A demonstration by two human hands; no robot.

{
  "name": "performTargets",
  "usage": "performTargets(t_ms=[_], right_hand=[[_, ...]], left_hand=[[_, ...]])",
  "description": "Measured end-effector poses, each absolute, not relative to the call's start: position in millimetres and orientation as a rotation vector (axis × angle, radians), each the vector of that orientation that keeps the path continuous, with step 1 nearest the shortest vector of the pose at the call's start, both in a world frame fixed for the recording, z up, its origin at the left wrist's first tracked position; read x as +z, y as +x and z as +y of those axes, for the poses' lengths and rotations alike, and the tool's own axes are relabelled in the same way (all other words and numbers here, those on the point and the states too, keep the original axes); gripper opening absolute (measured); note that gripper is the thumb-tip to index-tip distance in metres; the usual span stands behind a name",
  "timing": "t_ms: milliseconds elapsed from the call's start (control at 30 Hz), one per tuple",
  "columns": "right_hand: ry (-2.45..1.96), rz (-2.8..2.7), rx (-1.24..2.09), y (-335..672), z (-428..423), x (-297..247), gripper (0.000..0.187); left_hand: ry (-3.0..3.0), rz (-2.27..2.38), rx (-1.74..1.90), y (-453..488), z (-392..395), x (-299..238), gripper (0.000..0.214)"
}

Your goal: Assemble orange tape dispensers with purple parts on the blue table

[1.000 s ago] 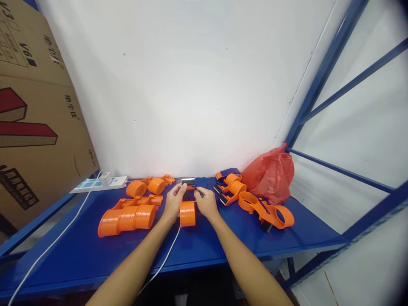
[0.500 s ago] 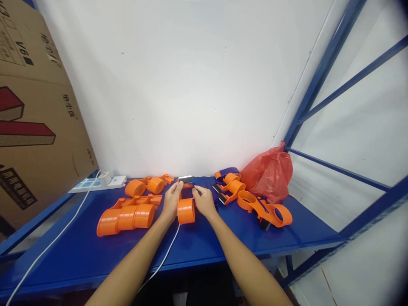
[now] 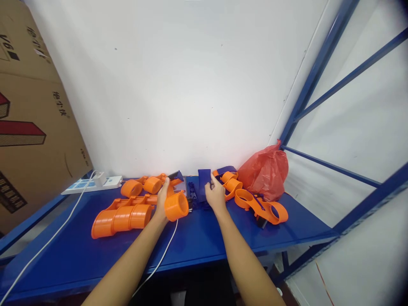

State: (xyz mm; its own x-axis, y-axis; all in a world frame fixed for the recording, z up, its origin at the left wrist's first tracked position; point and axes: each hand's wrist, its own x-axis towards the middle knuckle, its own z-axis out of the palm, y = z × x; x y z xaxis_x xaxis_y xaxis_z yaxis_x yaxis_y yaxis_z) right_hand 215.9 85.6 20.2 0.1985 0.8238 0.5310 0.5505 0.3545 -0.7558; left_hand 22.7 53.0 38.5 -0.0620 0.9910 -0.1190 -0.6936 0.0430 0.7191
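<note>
In my left hand is an orange tape dispenser, its round ring toward me and its dark blade end pointing up and away. The fingers are wrapped round its frame. My right hand pinches a flat dark blue strip, held upright to the right of the dispenser. Between the hands lie small dark blue parts, partly hidden behind the dispenser.
More orange dispenser bodies lie in rows on the left. Several dispensers with blue parts lie on the right, before a red plastic bag. A power strip, a white cable and a large carton are at the left.
My hands have moved apart. The left has tilted the dispenser and moved it slightly left; the right has left it and now holds the blue strip.
</note>
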Motion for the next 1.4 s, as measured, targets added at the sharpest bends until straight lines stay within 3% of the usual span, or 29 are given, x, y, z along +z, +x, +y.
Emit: performTargets(t_ms=[100,467,633,733,900,1400], right_hand=[[-1.534,-1.546,0.126,230,85,27,0.051],[-1.993,-1.693,0.081,221,72,37,0.04],[-1.896,-1.701,0.042,223,73,33,0.03],[-1.591,-1.718,0.057,219,71,31,0.027],[-1.017,-1.937,0.287,202,65,24,0.05],[-0.97,-1.97,0.027,191,66,6,0.044]], left_hand=[[0.617,0.8,1.549,31,49,37,0.059],[1.079,1.042,1.592,33,48,22,0.055],[1.111,1.091,1.604,32,51,21,0.059],[1.095,1.093,1.585,32,50,21,0.057],[0.974,0.961,1.494,34,46,27,0.052],[1.081,0.958,1.458,38,45,27,0.047]])
